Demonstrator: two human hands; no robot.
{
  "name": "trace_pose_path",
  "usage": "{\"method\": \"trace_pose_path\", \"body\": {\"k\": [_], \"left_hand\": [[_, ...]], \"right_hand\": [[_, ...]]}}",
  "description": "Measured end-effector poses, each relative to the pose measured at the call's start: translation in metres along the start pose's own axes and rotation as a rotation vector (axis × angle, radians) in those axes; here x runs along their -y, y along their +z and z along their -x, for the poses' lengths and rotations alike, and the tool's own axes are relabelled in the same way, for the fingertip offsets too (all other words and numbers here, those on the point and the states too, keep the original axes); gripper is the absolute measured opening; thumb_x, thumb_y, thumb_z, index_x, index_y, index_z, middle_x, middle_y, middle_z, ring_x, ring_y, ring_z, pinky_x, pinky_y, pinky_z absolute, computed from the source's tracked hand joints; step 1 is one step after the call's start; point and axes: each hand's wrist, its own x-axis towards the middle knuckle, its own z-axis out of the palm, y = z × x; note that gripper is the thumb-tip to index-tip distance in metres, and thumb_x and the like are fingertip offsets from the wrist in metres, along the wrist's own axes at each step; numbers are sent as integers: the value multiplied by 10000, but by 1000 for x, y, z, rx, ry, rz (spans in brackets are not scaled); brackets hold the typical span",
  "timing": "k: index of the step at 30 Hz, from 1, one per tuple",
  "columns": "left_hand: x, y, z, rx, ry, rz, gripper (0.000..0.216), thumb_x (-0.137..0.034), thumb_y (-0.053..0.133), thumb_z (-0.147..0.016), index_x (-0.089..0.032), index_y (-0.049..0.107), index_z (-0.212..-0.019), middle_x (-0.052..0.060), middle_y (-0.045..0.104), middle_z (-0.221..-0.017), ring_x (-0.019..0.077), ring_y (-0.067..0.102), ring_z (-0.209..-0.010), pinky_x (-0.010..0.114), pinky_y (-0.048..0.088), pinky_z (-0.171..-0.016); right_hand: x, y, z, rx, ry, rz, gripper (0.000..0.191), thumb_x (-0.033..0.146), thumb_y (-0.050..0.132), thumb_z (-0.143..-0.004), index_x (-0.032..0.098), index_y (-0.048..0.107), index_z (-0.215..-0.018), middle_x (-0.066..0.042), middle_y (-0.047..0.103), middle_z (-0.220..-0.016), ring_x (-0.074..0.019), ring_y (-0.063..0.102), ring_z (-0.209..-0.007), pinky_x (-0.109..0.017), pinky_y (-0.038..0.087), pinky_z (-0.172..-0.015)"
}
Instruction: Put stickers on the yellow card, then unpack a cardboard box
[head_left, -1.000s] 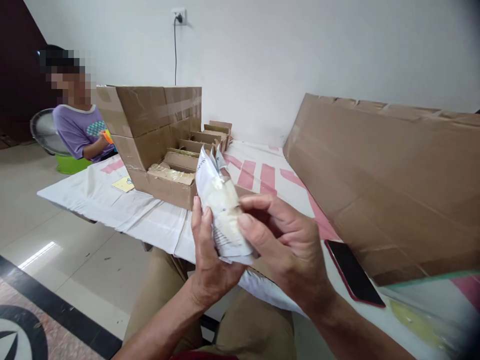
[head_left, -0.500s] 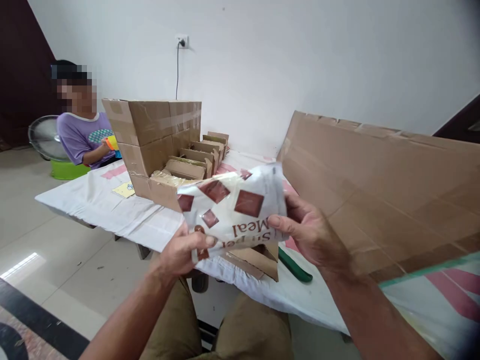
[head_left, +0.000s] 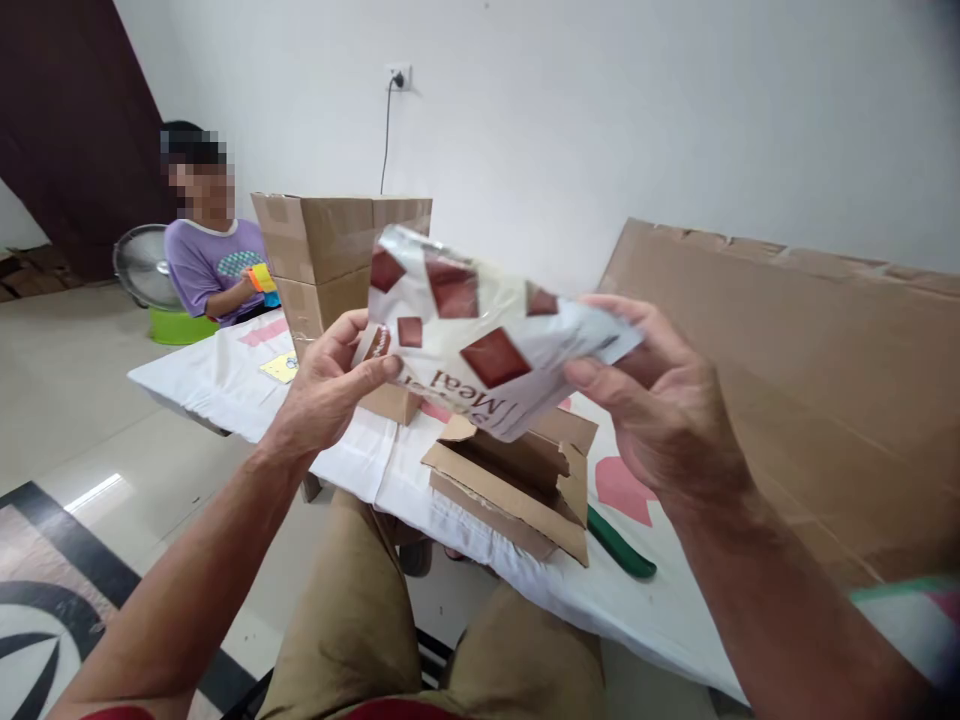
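Observation:
Both hands hold a white plastic food pouch printed with brown squares and the upside-down word "Meal". My left hand pinches its left end, thumb on the near face. At the right end, my right hand is closed on the pouch's edge with the thumb in front. The pouch is tilted in the air above an open cardboard box, whose flaps stand up with torn edges. Beside that box lies a dark green curved object, partly covered by it.
Stacked taped cartons stand on the cloth-covered table at the left. A large cardboard sheet leans on the right. Behind the table a person in a purple shirt sits near a fan. A yellow card lies on the cloth.
The pouch has been raised and its right end now bends more. Both hands rose with it, uncovering the open box below. The view has shifted so the scene sits further right.

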Motion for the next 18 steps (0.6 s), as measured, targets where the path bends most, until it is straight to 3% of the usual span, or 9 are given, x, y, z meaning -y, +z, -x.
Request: {"method": "trace_pose_path", "body": {"k": [5, 10, 15, 18], "left_hand": [[22, -73, 20, -113, -200, 28, 497, -311, 914, -694, -194, 630, -1085, 13, 759, -944, 170, 735, -817, 296, 598, -775], [80, -142, 35, -249, -424, -7, 606, -372, 934, -616, -180, 599, -1082, 36, 758, -947, 209, 735, -802, 367, 592, -791], [143, -185, 25, -355, -469, -124, 742, -404, 929, -517, -154, 593, -1129, 57, 749, -974, 223, 720, -852, 360, 549, -821], [173, -203, 15, -405, -466, -169, 755, -377, 899, -529, -162, 565, -1171, 45, 745, -960, 208, 710, -849, 354, 530, -839]], "right_hand": [[-33, 48, -43, 306, 132, 156, 242, 327, 783, -797, 180, 737, -984, -30, 759, -935, -181, 697, -841, -301, 574, -742], [-104, 107, -77, 479, 279, 683, 199, 192, 673, -779, 170, 768, -952, 1, 753, -857, -166, 683, -785, -236, 502, -645], [-169, 143, -97, 549, 319, 993, 190, 138, 663, -759, 171, 752, -924, -29, 774, -887, -200, 708, -871, -237, 496, -680], [-194, 156, -105, 595, 315, 1148, 230, 161, 646, -812, 177, 739, -1022, -85, 787, -1054, -244, 716, -1012, -271, 516, -764]]}}
